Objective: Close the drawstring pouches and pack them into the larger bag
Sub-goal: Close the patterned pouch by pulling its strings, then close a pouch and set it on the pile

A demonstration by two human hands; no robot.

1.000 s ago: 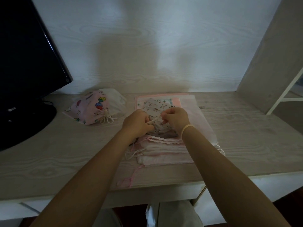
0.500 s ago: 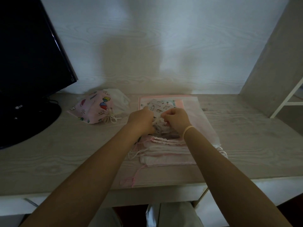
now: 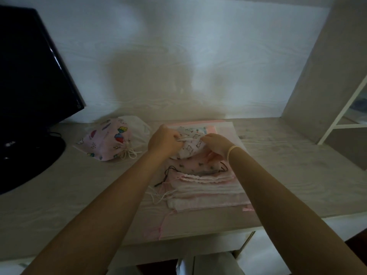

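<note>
A small white pouch with animal prints lies on top of a stack of flat pink and white pouches in the middle of the desk. My left hand pinches the pouch's white drawstring and holds it out to the left. My right hand grips the gathered mouth of the same pouch. To the left, a pink printed pouch sits closed with its cord tied, a white pouch lying behind it. A larger pale pink bag lies flat under the stack.
A black monitor on its round base stands at the left of the wooden desk. A slanted wooden panel and a white frame rise at the right. Loose cords trail off the stack's left side.
My left hand has moved left, drawing the white cord out of the pouch, while my right hand keeps hold of the pouch mouth. The camera has tilted a little.
</note>
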